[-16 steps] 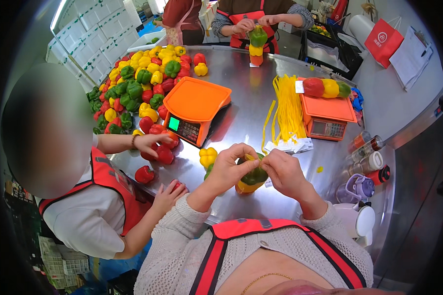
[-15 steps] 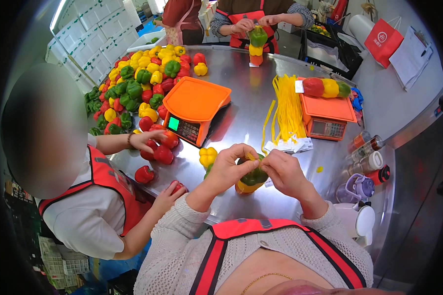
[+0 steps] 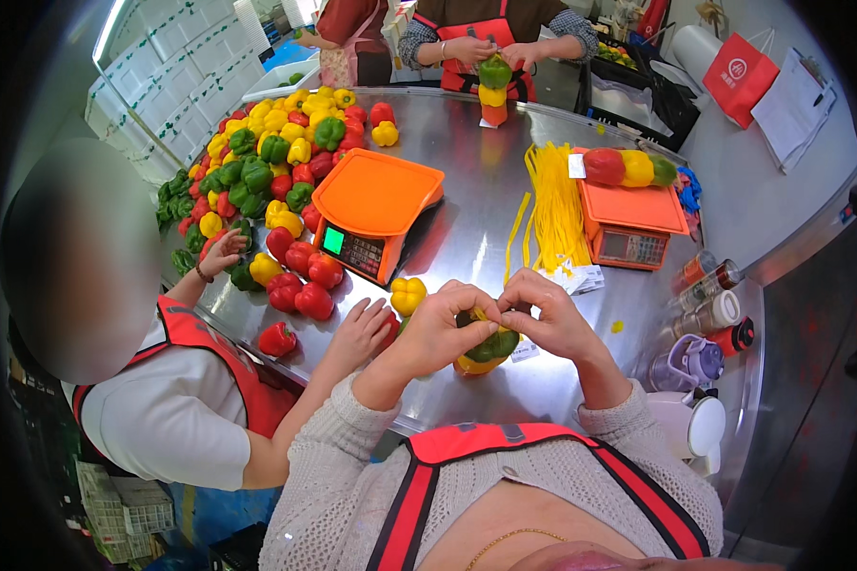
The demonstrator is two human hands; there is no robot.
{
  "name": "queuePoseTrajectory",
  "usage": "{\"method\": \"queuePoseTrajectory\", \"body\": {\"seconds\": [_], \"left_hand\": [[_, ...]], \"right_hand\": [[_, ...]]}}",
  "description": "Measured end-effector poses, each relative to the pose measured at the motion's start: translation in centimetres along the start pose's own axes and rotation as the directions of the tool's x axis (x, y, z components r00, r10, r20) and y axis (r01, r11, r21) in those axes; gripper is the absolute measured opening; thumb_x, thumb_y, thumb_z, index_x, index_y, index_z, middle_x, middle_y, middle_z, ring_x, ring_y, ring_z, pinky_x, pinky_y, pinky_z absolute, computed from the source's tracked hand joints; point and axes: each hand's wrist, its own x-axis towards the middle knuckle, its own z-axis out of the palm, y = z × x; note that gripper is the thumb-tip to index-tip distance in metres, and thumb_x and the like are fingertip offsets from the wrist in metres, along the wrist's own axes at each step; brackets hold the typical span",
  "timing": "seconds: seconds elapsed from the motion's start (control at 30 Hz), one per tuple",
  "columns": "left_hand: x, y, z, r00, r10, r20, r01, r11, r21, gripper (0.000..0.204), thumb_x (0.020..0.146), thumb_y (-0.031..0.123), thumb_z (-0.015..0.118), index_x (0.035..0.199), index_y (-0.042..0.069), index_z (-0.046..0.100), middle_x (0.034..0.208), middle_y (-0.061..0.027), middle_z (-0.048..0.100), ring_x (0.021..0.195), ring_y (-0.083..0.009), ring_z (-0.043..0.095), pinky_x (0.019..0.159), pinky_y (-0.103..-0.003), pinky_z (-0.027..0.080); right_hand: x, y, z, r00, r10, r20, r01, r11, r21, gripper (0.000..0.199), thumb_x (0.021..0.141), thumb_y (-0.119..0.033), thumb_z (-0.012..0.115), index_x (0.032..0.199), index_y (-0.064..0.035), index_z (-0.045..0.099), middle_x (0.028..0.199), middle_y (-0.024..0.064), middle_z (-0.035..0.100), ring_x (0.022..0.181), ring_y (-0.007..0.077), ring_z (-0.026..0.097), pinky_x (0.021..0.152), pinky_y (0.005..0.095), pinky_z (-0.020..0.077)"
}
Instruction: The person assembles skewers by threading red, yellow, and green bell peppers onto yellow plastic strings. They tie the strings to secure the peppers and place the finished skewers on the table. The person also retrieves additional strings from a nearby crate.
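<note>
Stacked peppers (image 3: 487, 355), green over yellow, stand on the steel table in front of me, seemingly in a clear bag. At their top, my left hand (image 3: 445, 328) pinches a yellow tie strip (image 3: 481, 313). My right hand (image 3: 546, 317) meets it there, thumb and finger closed on the strip too. Both hands hide much of the bag's neck. A white label (image 3: 524, 352) shows beside the peppers' base. Just left of my left hand lies a yellow pepper (image 3: 408, 296). A bundle of long yellow strips (image 3: 554, 209) lies beyond my right hand.
An orange scale (image 3: 379, 193) stands ahead left, beside piled peppers (image 3: 257, 171). Another scale (image 3: 630, 228) bears a packed pepper trio (image 3: 628, 168). Bottles and jars (image 3: 700, 305) line the right edge. A co-worker's hand (image 3: 359, 335) is close on my left; another person works opposite.
My right hand has moved up and inward, nearer my left. The left co-worker's far hand has drawn back toward the pile, while the nearer one has moved toward my left hand.
</note>
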Motion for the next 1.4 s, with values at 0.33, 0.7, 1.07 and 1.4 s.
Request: {"method": "queuePoseTrajectory", "body": {"seconds": [0.33,0.7,1.07,1.4], "left_hand": [[0.3,1.0,1.6,0.958,0.208,-0.198,-0.123,0.92,0.371,0.015,0.076,-0.002,0.069,0.089,0.003,0.063,0.085,-0.0066,0.062,0.082,-0.0229,0.062,0.072,-0.032,0.049],[0.4,-0.8,2.0,0.829,0.522,-0.201,-0.353,0.767,0.536,0.018,0.077,-0.004,0.068,0.092,0.002,0.062,0.089,-0.0124,0.058,0.075,-0.029,0.061,0.063,-0.035,0.049],[0.6,-0.5,1.4,0.877,0.468,-0.108,-0.389,0.825,0.41,0.012,0.084,0.0,0.066,0.094,0.002,0.062,0.09,-0.0123,0.06,0.075,-0.028,0.062,0.063,-0.035,0.05],[0.6,0.5,1.3,0.884,0.454,-0.113,-0.334,0.782,0.526,0.013,0.081,-0.001,0.067,0.092,0.004,0.063,0.078,-0.0091,0.058,0.068,-0.028,0.057,0.06,-0.037,0.045]], "right_hand": [[0.2,0.0,0.8,0.999,-0.027,-0.025,0.028,0.999,0.035,0.007,0.078,0.001,0.064,0.082,-0.001,0.059,0.082,0.0048,0.053,0.071,0.013,0.053,0.061,0.0252,0.0432],[0.2,0.3,0.4,0.965,0.259,0.045,-0.257,0.894,0.367,0.01,0.087,-0.008,0.067,0.093,-0.0019,0.062,0.08,-0.0031,0.05,0.073,0.0047,0.047,0.064,0.021,0.0409],[0.4,1.3,-0.5,0.965,0.21,0.158,-0.261,0.84,0.475,0.011,0.084,-0.007,0.072,0.088,-0.0046,0.062,0.08,-0.0035,0.056,0.072,0.0055,0.051,0.065,0.0208,0.0422],[1.2,-2.2,-1.6,0.968,-0.252,0.006,0.22,0.83,-0.513,0.009,0.079,-0.002,0.064,0.084,-0.0046,0.057,0.077,0.0085,0.053,0.069,0.025,0.059,0.059,0.0336,0.0465]]}}
